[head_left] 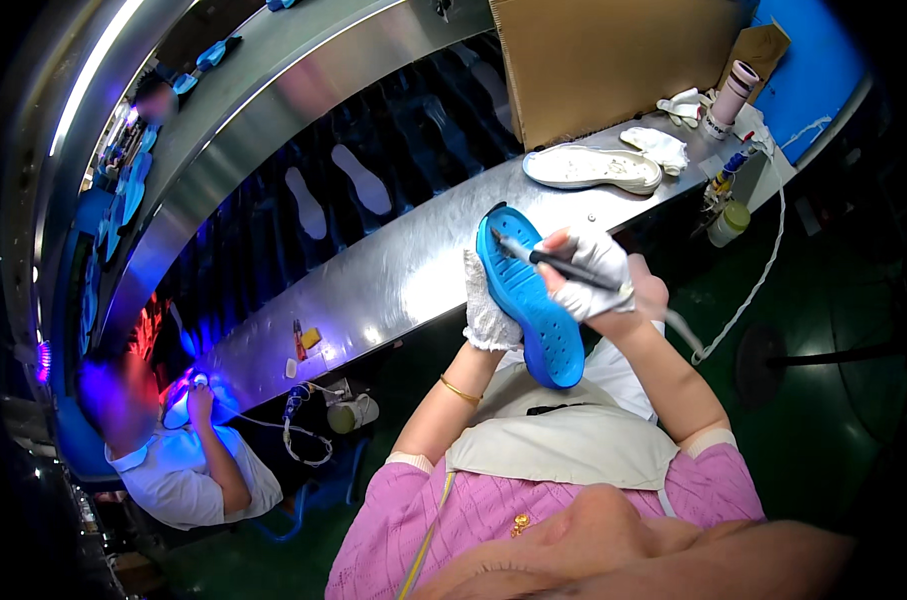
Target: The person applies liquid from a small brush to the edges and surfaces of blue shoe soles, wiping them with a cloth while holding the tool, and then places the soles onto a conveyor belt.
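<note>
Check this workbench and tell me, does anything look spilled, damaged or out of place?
Nothing clearly stands out. The only untidy bit is a crumpled white cloth or glove bunched beside the white sole on the metal bench. The blue sole in the left hand shows no visible damage.

A long metal worktop [413,280] runs diagonally across the room, its brushed surface catching a white glare. Behind it lies a dark, glossy trough [263,260], and above that a grey conveyor belt [273,65] edged in steel (all bowed by the wide lens). A white tube light [95,70] glows at upper left; red and blue light tints the far end. A brown cardboard sheet [613,70] stands beside a bright blue panel [823,85]. The floor [823,310] is dark green.
</note>
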A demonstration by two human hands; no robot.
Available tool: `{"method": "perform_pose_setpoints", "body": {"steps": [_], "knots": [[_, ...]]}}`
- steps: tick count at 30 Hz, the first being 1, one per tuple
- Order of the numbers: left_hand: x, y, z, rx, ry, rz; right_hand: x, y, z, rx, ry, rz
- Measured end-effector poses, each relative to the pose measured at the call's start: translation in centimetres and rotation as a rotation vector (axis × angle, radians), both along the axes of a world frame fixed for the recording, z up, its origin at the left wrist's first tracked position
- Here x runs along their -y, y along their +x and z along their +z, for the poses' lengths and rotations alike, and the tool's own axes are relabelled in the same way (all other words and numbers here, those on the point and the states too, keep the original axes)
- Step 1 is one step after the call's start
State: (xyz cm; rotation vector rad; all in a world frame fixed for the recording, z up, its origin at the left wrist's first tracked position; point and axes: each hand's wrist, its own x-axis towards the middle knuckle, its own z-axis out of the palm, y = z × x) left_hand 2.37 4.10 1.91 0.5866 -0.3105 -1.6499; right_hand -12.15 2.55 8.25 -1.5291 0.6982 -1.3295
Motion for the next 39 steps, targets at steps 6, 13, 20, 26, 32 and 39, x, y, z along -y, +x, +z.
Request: {"method": "perform_pose_setpoints", "body": {"steps": [6, 13, 20, 26, 32, 39], "knots": [[0.2, 0.9, 1.3, 0.037, -0.024, -0.094, -0.8, -0.6, -1.0, -0.112, 0.116, 0.034], [0.7, 1.7, 2.1, -0.226, -0.117, -0.34, -1.8, -1.5, -1.8, -0.219, -0.162, 0.098], [-3.7, 0.8, 0.8, 0.287, 0.052, -0.482, -2.5, -4.7, -3.3, -0.05, 0.264, 0.093], [-0.5, 0.4, -0.5, 0.14, 0.012, -0.31, -1.3, -4.1, -2.5, 0.102, 0.394, 0.196], [2.5, 0.9, 0.4, -0.232, -0.182, -0.216, -1.1, -2.4, -0.4, -0.185, -0.104, 0.152], [5.2, 3.2, 0.3, -0.211, -0.417, -0.062, -0.8, -1.2, 0.5, -0.144, -0.122, 0.166]]}}
